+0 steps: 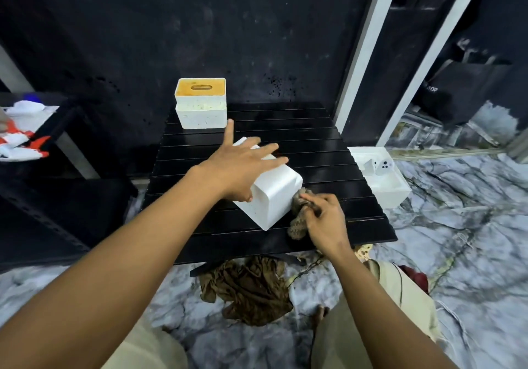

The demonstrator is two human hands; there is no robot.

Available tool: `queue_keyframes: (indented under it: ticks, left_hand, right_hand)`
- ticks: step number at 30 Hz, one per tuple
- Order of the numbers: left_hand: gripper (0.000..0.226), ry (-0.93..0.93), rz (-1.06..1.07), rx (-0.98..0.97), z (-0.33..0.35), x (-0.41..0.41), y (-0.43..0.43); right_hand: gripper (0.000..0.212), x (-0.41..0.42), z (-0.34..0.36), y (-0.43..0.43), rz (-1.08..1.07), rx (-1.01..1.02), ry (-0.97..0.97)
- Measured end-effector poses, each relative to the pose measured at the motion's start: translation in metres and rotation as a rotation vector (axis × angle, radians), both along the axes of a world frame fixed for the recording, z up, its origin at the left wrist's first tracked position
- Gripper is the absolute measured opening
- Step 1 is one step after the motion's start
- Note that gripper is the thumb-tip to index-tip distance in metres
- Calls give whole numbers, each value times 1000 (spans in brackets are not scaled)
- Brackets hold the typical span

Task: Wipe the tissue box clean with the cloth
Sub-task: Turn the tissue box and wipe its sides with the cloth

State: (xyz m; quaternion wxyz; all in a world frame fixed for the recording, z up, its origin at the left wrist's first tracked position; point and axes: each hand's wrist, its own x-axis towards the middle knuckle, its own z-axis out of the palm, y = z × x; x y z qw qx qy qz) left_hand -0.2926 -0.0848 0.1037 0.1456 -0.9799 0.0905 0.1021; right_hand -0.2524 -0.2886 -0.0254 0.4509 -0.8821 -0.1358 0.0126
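Tissue box (pixel 271 194) lies tipped on its side near the middle of the black slatted table (pixel 328 140), its long axis running from far-left to near-right, with one short end facing me. I note my left hand (pixel 243 163) spread flat, fingers apart, resting on the upper face of the box and steadying it from the left. My right hand (pixel 323 217) is closed around a bunched, brownish cloth (pixel 298 220), which touches the near-right side of the box at its lower edge. The cloth hand sits just right of the box and is the nearer one to the unwiped side face; I judge the next stroke should run along that face, following the long axis away from me. A second white box with an orange top (pixel 201 103) stands upright at the table's far edge, well apart. Another crumpled cloth (pixel 248 291) lies on the floor below.
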Motion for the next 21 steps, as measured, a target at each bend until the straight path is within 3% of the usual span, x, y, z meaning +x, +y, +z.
queue_keyframes:
  ticks: [4,7,10,14,17,21]
  left_hand:
    - [100,15,-213,-6,-1,17,-9]
    - [93,-15,-165,-91,7,15,0]
    - [93,-160,-60,-417,4,-2,26]
    - [97,-422,145,-857,-35,-34,41]
    - [95,-532,257,-1126,-69,-46,34]
    - [92,-631,375,-1376,-104,-64,15]
  right_hand:
    - [63,0,-10,2,149,-202,53]
    - [51,0,-5,-2,92,-241,-23]
    - [29,3,21,-10,-10,-120,-86]
    - [33,-7,79,-3,-42,108,-342]
    - [43,-16,96,29,101,-37,-552]
    - [56,-22,69,68,518,-239,-406]
